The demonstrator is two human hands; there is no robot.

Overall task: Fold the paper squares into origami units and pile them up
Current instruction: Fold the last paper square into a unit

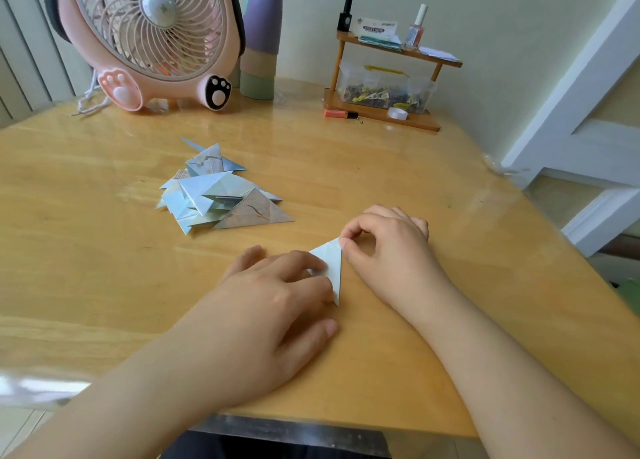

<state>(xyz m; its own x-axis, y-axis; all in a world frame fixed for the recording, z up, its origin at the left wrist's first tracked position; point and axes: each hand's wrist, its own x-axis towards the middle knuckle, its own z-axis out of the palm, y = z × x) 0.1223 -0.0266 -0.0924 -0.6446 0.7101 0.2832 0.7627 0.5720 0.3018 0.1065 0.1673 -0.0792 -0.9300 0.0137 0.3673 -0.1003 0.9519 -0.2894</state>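
Note:
A pale blue paper piece (330, 263), folded into a narrow triangle, lies on the wooden table (104, 251) near its front edge. My left hand (277, 296) presses flat on the piece's left part and covers it. My right hand (384, 244) pinches the triangle's upper tip between thumb and forefinger. A loose pile of folded paper units (218, 192), blue and marbled grey triangles, sits on the table farther back and to the left of both hands.
A pink desk fan (156, 39) stands at the back left with a purple and green vase (261, 43) beside it. A small wooden shelf (384, 78) holds bottles, a clear box of clips and tape at the back right. The table's right edge meets a white frame (571, 129).

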